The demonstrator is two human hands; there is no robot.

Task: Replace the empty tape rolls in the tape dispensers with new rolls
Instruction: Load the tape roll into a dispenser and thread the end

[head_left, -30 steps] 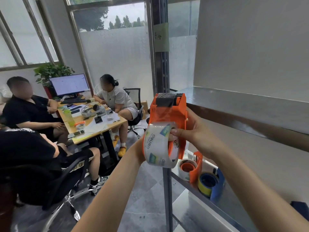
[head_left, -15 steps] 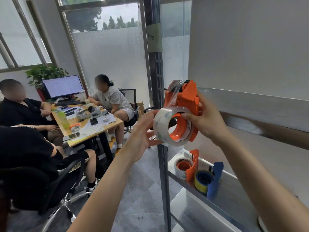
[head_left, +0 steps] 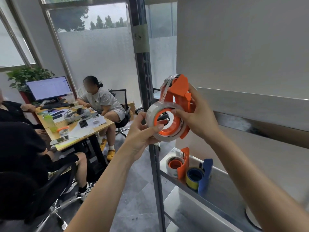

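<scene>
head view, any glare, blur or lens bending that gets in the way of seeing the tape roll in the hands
Head view: the clear tape roll on the orange dispenser is sharp and evenly lit, no glare on it; daylight from the windows washes out the background; wide-angle bending curves the window frames and stretches the forearms at the edges; the bottom right corner is smeared.

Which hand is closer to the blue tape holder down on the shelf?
The right hand. It is up on the orange tape holder, above the blue tape holder on the shelf. The left hand is further off to the left, on the clear tape roll.
</scene>
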